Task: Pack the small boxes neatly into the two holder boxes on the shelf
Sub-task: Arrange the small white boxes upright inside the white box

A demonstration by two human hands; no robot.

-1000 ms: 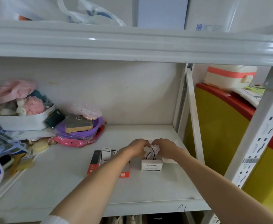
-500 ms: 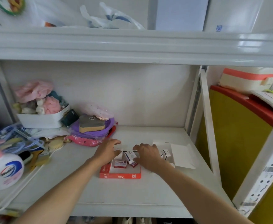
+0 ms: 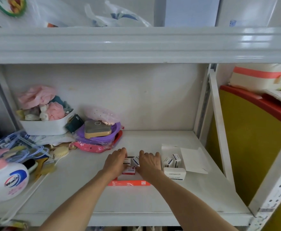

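Red holder box [image 3: 129,182] near the shelf's front edge [image 3: 136,219]: left hand [image 3: 115,161] and right hand [image 3: 149,163] fingers grasping small boxes [image 3: 131,161]; seat them upright, flush, in rows.

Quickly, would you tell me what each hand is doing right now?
Left hand: on a small box in the red holder.
Right hand: grip cannot be told.

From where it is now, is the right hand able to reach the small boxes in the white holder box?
Probably yes: the right hand lies just beside the white holder box, whose top is open.
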